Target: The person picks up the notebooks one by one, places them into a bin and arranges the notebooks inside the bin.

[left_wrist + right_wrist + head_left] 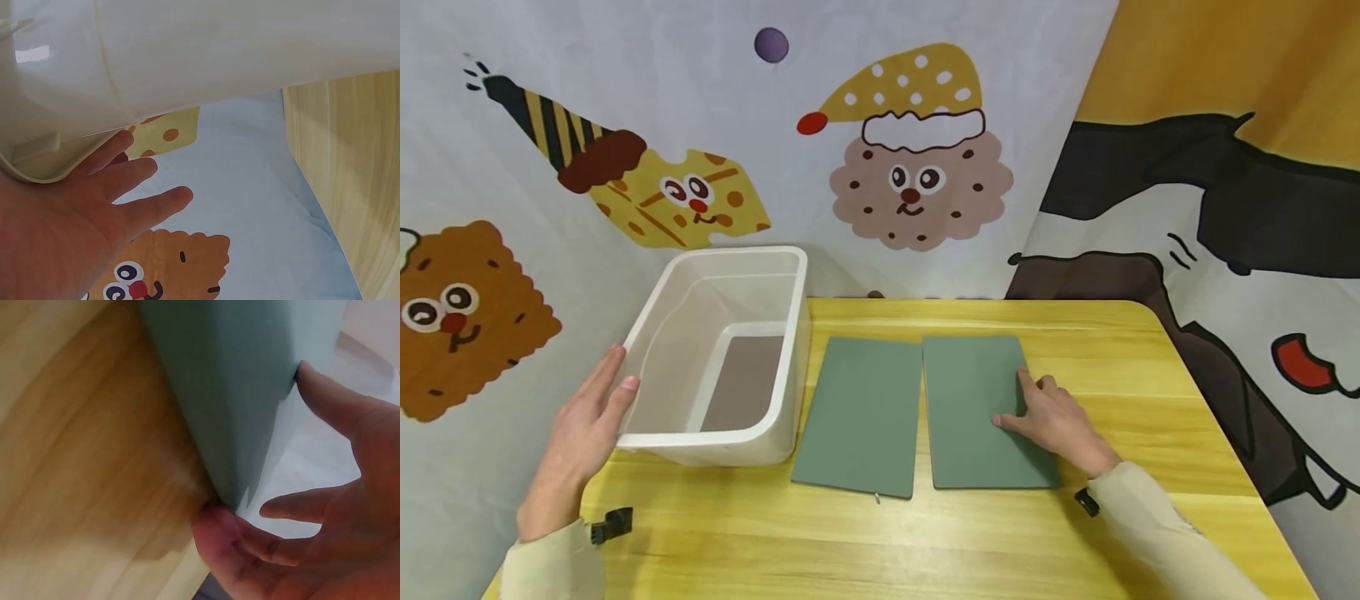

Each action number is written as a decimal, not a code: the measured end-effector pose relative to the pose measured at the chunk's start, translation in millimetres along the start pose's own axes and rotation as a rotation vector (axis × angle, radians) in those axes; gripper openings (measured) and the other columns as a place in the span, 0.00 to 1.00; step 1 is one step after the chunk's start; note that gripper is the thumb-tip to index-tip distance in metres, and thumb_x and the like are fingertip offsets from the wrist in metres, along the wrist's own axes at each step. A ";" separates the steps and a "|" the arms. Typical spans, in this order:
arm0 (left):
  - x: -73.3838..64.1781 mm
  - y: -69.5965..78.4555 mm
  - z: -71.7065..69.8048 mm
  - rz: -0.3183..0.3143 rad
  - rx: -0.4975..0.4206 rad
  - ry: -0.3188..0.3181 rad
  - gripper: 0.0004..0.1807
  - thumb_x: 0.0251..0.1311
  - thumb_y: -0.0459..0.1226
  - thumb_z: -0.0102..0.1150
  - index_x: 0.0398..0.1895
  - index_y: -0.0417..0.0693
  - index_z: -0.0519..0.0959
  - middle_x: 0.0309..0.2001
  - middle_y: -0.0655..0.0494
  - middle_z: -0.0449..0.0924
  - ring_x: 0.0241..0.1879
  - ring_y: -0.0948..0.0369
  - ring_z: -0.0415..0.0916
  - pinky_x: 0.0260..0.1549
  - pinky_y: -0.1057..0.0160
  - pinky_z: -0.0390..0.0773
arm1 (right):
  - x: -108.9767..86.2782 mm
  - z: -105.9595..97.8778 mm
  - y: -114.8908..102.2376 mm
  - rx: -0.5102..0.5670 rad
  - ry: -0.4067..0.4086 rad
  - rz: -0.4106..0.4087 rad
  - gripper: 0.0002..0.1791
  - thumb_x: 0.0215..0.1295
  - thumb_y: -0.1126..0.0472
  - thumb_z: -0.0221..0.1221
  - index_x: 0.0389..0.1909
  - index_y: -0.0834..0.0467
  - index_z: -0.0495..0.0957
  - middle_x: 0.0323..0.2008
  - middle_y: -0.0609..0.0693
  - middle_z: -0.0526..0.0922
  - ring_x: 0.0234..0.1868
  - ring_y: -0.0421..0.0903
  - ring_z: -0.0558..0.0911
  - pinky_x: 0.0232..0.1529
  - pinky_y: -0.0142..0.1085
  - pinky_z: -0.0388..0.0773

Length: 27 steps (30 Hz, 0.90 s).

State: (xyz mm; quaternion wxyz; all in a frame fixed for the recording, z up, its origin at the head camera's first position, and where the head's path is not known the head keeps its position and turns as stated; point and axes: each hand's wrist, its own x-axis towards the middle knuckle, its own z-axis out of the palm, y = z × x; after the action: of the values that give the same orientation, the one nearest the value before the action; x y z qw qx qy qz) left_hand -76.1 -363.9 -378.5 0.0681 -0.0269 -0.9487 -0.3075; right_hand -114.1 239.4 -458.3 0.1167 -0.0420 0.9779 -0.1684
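Observation:
A white plastic bin stands on the left of the table, its floor grey-brown inside. My left hand is at its near-left rim, the thumb over the rim and the other fingers spread along the outside. In the left wrist view, those fingers stretch out straight beside the rim. Two flat green rectangular boards lie side by side, right of the bin. My right hand holds the right green board by its right side, thumb on the top face and fingertips at the edge.
The yellow wood-grain table ends at a rounded far-right corner. A cloth with cartoon prints hangs behind it and along the sides. A tiny light piece shows at the near edge of the left board.

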 end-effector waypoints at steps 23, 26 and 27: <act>3.3 -3.2 1.5 0.003 -0.008 -0.003 0.33 0.84 0.48 0.34 0.85 0.50 0.44 0.84 0.44 0.39 0.78 0.30 0.40 0.71 0.26 0.39 | 0.6 -10.0 21.8 0.745 -0.032 -0.104 0.35 0.79 0.62 0.55 0.82 0.57 0.55 0.81 0.65 0.50 0.75 0.62 0.63 0.66 0.52 0.72; 3.3 -2.7 0.2 0.000 -0.005 -0.005 0.34 0.84 0.49 0.34 0.85 0.50 0.44 0.84 0.44 0.39 0.78 0.30 0.40 0.70 0.25 0.40 | -5.3 -17.6 17.7 0.868 -0.020 -0.086 0.34 0.79 0.62 0.55 0.82 0.54 0.57 0.82 0.63 0.48 0.45 0.47 0.82 0.39 0.37 0.81; 3.1 -2.2 -0.4 -0.001 -0.006 -0.006 0.34 0.84 0.49 0.34 0.85 0.50 0.43 0.84 0.44 0.39 0.78 0.30 0.40 0.70 0.25 0.40 | -6.8 -19.6 15.9 0.898 -0.011 -0.080 0.34 0.79 0.61 0.56 0.82 0.54 0.58 0.82 0.63 0.48 0.33 0.42 0.80 0.30 0.34 0.79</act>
State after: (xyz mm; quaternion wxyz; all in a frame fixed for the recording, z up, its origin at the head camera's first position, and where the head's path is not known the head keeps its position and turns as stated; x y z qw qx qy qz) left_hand -79.3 -365.9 -379.0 0.0649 -0.0274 -0.9480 -0.3102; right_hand -112.9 261.5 -444.3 0.1219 -0.0260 0.8050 -0.5801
